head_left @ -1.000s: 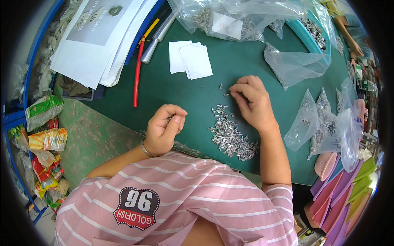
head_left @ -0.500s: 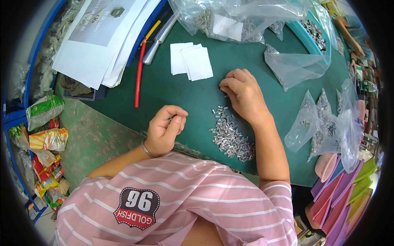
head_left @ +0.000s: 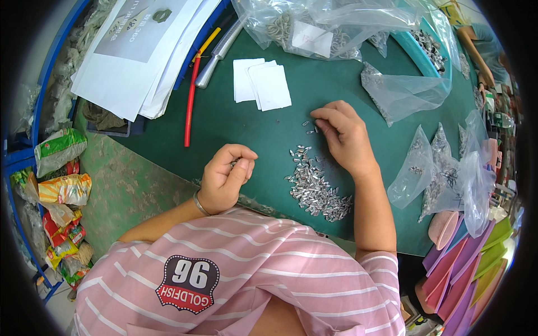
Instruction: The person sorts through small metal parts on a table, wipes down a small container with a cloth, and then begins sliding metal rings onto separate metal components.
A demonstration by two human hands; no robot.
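Note:
A heap of small silvery metal pieces lies on the green tabletop between my forearms. My left hand rests left of the heap, its fingers curled inward with a bit of metal showing in the palm. Beyond the heap is my right hand, thumb and fingers drawn together. Next to its fingertips several loose metal pieces lie on the table, apart from the heap. What sits between the right fingertips is hidden.
White paper cards lie ahead, with a red pen to their left. Clear bags of metal parts and a turquoise tray stand at the back. More bags are at right. A person's arm shows far right.
My right hand has shifted to the right and slightly nearer, uncovering several loose metal pieces by its fingertips. My left hand has stayed in place.

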